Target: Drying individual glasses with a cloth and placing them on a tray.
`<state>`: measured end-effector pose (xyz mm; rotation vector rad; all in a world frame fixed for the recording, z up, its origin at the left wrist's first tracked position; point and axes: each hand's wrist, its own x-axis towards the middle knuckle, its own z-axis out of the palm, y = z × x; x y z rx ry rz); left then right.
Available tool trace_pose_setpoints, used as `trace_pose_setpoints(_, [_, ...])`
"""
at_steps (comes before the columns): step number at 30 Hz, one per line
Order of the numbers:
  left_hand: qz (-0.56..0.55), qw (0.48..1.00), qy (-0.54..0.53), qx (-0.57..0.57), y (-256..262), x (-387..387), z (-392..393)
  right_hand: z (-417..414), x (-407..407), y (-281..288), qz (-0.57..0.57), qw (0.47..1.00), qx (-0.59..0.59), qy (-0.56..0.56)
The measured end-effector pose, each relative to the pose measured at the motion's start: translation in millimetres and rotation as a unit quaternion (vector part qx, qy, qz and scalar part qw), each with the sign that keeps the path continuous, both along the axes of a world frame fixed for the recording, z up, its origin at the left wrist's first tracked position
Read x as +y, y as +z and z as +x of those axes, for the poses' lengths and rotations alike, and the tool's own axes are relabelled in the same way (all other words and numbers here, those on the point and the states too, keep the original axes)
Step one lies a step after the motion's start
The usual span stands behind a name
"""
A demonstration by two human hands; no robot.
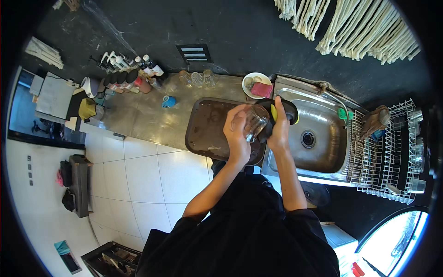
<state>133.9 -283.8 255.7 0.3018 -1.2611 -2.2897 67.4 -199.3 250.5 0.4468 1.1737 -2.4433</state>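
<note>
My left hand (238, 128) is closed around a clear drinking glass (256, 121), tilted over the right part of a brown tray (200, 128). Beside it, my right hand (279, 130) grips a black item with yellow parts (274, 112); its exact kind is unclear, and fingers hide some of it. The glass and the black item are close together, between the tray and a steel sink (322, 152). Behind my hands, a white bowl (256, 75) holds a pink sponge or cloth (262, 90) and other small things.
Several clear glasses (197, 79) stand along the wall, with a small blue cup (169, 101) nearer. Bottles (152, 67) fill the counter's far left. A curved faucet (341, 100) overhangs the sink. To its right are a green scrubber (345, 114) and a white wire dish rack (387, 155).
</note>
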Motion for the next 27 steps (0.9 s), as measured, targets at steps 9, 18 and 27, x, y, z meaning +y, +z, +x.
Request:
trace_pose_setpoints(9, [-0.187, 0.969, -0.132, -0.095, -11.3, -78.8, 3.2, -2.8, -76.6, 17.7, 0.148, 0.983, 0.1, -0.037])
trace_pose_setpoints(18, [0.021, 0.982, -0.017, -0.186, -97.8, -219.0, -35.6, 17.8, -135.9, -3.0, 0.268, 0.888, 0.283, 0.245])
trace_pose_setpoints(27, [-0.433, 0.865, 0.122, -0.22, -165.7, -389.8, -132.8, 60.5, -128.0, -71.3, 0.327, 0.939, -0.017, 0.102])
